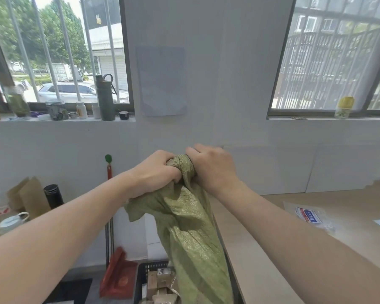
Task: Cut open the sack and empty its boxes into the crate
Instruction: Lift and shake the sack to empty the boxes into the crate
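Holding the green sack [189, 227] up by its bunched end, mid-frame, with both hands.

Left hand [156, 172] has its fingers curled tight round the gathered fabric, and the right hand [213, 167] is wrapped round the same twist from the other side, so the two fists are pretty much touching. The sack hangs straight down from there to the bottom centre of the frame, and its lower end drops into the black crate [140, 273], where a few small boxes [160, 279] are lying. A wooden table [272, 238] fills the lower right, just beside the sack, with a clear plastic packet [307, 216] on it. A red dustpan [119, 275] leans by the crate at lower left, and a dark green flask [104, 97] stands on the windowsill at upper left.
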The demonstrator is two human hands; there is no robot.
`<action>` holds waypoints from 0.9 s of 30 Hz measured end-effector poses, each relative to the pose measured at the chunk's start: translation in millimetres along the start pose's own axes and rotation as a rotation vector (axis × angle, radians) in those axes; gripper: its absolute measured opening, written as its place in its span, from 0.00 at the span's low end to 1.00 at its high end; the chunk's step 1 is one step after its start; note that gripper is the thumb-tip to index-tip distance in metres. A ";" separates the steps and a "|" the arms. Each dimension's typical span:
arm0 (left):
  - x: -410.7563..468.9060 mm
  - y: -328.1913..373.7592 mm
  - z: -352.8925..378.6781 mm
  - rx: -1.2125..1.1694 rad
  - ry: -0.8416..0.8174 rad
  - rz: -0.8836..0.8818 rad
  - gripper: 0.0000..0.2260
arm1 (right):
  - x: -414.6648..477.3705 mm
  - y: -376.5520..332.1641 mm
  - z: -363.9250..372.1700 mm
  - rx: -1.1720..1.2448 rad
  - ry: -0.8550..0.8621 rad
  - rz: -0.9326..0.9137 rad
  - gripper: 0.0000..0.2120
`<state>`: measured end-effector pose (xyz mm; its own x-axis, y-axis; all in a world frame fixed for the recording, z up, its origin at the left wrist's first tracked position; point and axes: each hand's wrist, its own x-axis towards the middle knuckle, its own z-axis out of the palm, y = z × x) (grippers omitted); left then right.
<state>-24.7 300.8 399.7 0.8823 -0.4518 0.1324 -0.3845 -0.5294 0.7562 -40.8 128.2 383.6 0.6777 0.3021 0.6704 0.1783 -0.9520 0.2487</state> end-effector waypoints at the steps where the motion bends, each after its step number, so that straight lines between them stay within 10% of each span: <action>1: 0.5 0.4 -0.5 -0.046 -0.031 -0.019 0.12 | 1.1 0.1 0.1 0.001 0.004 0.012 0.16; 8: -4.7 -2.4 -2.8 0.380 -0.044 0.098 0.13 | 7.2 -1.9 -4.9 0.031 -0.277 0.085 0.06; 11: -12.7 -3.2 7.5 0.939 0.063 0.196 0.37 | 11.5 -5.2 -5.7 0.020 -0.375 0.163 0.08; 15: -16.2 -6.8 29.0 1.101 0.167 0.230 0.61 | 13.3 -8.1 -7.8 0.065 -0.412 0.213 0.07; 27: 18.1 -32.2 19.1 1.017 0.412 0.331 0.21 | 21.5 -0.8 -21.4 0.233 -0.651 0.210 0.13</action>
<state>-1.5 295.9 365.6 0.6467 -0.5069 0.5699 -0.4904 -0.8486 -0.1984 -41.7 136.6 412.8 0.9890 0.0901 0.1174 0.0959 -0.9944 -0.0440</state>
